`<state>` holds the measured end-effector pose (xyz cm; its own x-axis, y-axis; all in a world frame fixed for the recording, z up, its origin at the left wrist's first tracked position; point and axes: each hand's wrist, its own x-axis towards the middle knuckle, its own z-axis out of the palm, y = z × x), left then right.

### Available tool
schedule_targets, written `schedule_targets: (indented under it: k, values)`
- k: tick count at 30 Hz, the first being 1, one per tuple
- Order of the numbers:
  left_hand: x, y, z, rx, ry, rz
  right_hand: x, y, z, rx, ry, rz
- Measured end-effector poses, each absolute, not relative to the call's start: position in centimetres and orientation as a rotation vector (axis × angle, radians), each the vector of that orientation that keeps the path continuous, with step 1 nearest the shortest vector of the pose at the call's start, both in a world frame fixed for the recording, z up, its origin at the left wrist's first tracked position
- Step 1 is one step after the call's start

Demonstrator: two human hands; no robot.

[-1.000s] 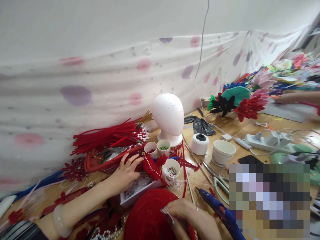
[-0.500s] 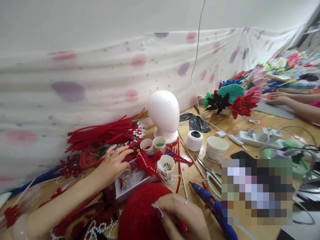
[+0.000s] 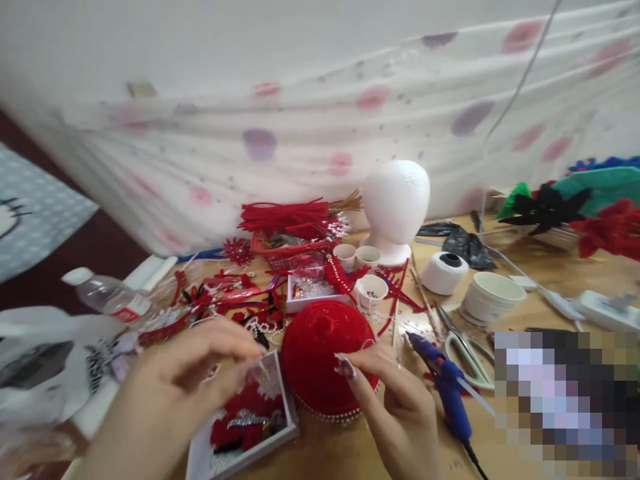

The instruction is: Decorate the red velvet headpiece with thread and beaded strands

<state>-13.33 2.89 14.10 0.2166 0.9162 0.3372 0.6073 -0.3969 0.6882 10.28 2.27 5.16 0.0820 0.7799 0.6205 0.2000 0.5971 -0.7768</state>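
We hold our left hand (image 3: 183, 380) over the box (image 3: 265, 447), apart from our right hand (image 3: 395, 397) by the red dome (image 3: 317, 357); we cannot tell whether either pinches anything.

Blurred, the left hand (image 3: 175, 387) seems loosely curled; the right hand (image 3: 395, 400) is pinched at the fingertips.

Left hand (image 3: 185, 387) hovered at white box (image 3: 260, 455), fingertips close together, any held item unclear | right hand (image 3: 400, 407) bent over red domed piece (image 3: 315, 360), thumb near forefinger | white beads (image 3: 333, 419) edged it | blue glue gun (image 3: 447, 390) lay beside scissors (image 3: 465, 343) | white foam head (image 3: 397, 203) stood behind
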Motion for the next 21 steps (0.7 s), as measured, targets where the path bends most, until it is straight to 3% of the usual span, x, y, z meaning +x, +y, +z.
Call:
schedule_targets:
  k: [7, 11, 21]
  values:
    - [-6.6, -3.4, 4.7, 0.967, 1.244, 1.633, 9.7, 0.0, 5.2, -0.614, -1.719, 0.674]
    - [-4.9, -2.7, 4.5, 0.237, 0.816, 1.551, 8.0, -0.3, 5.1, -0.597, -1.712, 0.8]
    - [-6.2, -1.8, 4.4, 0.116, 0.596, 1.436, 5.1, 0.3, 4.9, -0.639, -1.722, 0.749]
